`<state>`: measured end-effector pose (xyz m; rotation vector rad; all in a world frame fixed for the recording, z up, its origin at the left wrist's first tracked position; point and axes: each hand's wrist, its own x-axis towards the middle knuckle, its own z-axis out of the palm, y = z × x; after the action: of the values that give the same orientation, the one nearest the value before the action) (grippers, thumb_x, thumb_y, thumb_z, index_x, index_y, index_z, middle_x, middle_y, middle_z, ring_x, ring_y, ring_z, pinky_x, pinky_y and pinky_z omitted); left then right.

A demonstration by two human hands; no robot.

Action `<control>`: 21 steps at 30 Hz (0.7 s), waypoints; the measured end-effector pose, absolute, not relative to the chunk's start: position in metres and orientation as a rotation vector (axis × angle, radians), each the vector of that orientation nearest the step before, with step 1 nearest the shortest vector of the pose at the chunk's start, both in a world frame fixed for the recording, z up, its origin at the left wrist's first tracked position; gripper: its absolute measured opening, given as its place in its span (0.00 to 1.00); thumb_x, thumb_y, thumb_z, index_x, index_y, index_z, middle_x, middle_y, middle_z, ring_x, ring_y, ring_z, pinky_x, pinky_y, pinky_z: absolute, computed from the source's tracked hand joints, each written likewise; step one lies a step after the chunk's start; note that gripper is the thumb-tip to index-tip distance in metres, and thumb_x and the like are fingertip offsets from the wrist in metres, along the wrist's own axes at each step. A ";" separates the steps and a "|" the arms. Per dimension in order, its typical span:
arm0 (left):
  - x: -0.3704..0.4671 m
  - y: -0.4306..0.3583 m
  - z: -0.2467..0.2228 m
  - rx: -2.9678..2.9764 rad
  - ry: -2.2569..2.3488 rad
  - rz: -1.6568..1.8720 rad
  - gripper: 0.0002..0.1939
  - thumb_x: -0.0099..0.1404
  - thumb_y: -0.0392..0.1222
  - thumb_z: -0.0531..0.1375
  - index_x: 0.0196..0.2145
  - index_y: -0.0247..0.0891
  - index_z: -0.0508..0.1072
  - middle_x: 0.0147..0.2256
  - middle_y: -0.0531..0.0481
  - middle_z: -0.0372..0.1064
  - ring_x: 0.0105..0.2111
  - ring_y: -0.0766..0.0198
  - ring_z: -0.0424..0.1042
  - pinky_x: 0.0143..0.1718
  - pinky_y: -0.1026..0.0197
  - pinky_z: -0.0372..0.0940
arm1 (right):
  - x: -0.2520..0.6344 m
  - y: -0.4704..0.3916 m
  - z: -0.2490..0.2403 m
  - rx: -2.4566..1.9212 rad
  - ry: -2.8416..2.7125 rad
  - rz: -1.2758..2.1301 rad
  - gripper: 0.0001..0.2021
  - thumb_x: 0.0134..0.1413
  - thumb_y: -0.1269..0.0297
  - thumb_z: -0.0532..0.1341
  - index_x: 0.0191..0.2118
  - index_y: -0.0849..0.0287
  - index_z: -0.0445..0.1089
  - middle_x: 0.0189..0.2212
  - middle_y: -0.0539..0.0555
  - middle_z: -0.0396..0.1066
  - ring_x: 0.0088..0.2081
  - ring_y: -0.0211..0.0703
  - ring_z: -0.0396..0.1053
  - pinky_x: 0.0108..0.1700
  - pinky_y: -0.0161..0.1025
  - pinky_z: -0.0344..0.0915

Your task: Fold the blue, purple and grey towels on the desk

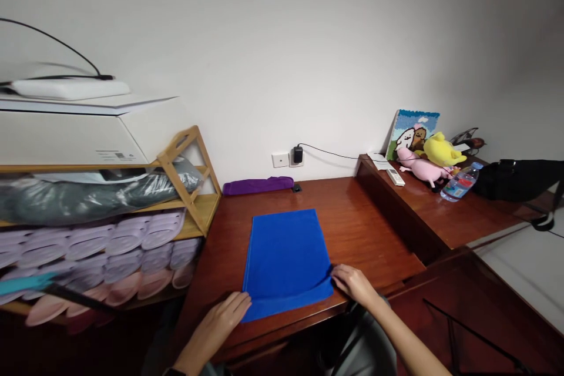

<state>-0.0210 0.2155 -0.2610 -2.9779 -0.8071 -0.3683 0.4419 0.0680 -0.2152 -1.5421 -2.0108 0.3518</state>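
A blue cloth, folded into a rectangle with layered edges along its left side, lies on the brown wooden desk. My left hand is closed on the cloth's left edge, close to the near corner, with the thumb hidden. At the right edge my right hand pinches the cloth a little above its near corner. Between the two hands a shallow crease runs across the cloth, and the strip nearest me lies against the desk.
A folded purple cloth lies by the wall, below a black plug. On the left stands a wooden rack of slippers under a white box. A raised ledge on the right bears plush toys, a bottle and a remote.
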 end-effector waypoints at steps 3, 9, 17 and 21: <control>-0.030 0.229 -0.256 -2.844 -0.834 -0.453 0.31 0.70 0.26 0.49 0.59 0.52 0.79 0.58 0.51 0.79 0.59 0.57 0.77 0.62 0.53 0.73 | 0.434 0.077 -0.204 -1.529 -1.793 0.334 0.14 0.77 0.59 0.54 0.51 0.54 0.76 0.48 0.59 0.79 0.50 0.49 0.79 0.56 0.44 0.74; -0.044 0.217 -0.258 -2.934 -0.861 -0.414 0.24 0.74 0.33 0.51 0.56 0.52 0.80 0.55 0.50 0.81 0.54 0.57 0.80 0.58 0.55 0.75 | 0.422 0.061 -0.208 -1.518 -1.914 0.460 0.09 0.70 0.64 0.59 0.51 0.53 0.75 0.46 0.57 0.79 0.47 0.48 0.78 0.54 0.42 0.75; -0.036 0.195 -0.270 -2.977 -0.913 -0.547 0.20 0.77 0.45 0.51 0.55 0.50 0.82 0.50 0.48 0.84 0.48 0.56 0.83 0.53 0.55 0.77 | 0.421 0.043 -0.226 -1.511 -2.205 0.186 0.11 0.74 0.65 0.58 0.52 0.52 0.76 0.47 0.57 0.78 0.47 0.49 0.78 0.50 0.41 0.74; -0.032 0.190 -0.271 -2.951 -0.867 -0.521 0.20 0.75 0.39 0.53 0.52 0.52 0.83 0.50 0.48 0.84 0.49 0.57 0.83 0.54 0.55 0.76 | 0.426 0.038 -0.226 -1.471 -2.261 0.110 0.14 0.74 0.63 0.58 0.55 0.54 0.79 0.49 0.59 0.80 0.47 0.51 0.79 0.51 0.43 0.75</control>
<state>-0.0324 0.1899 -0.2706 -2.9513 -0.8670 -0.5209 0.4257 0.0385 -0.2264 -1.4706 -2.2612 0.1099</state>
